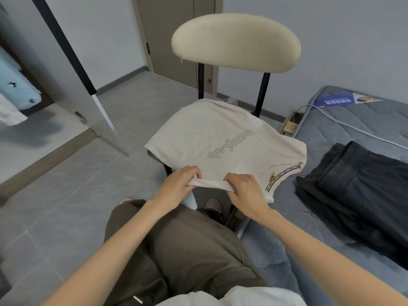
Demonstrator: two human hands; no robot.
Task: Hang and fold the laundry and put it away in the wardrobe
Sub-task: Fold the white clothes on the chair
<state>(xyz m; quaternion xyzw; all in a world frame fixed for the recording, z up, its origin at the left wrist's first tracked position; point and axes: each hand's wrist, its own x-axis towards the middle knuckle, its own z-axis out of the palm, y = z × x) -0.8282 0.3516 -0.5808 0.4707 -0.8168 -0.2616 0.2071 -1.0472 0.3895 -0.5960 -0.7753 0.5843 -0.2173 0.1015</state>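
A cream T-shirt with grey lettering lies spread over the seat of a chair with a cream backrest and black legs. Its near edge is bunched into a roll at the chair's front. My left hand grips the left end of that rolled edge, fingers curled round it. My right hand grips the right end the same way. The neck label and a striped band show at the shirt's right corner.
Folded dark trousers lie on a grey mattress at the right, with a white cable and a blue leaflet farther back. An open wardrobe door stands at the left, light blue clothing beside it. Grey tiled floor surrounds the chair.
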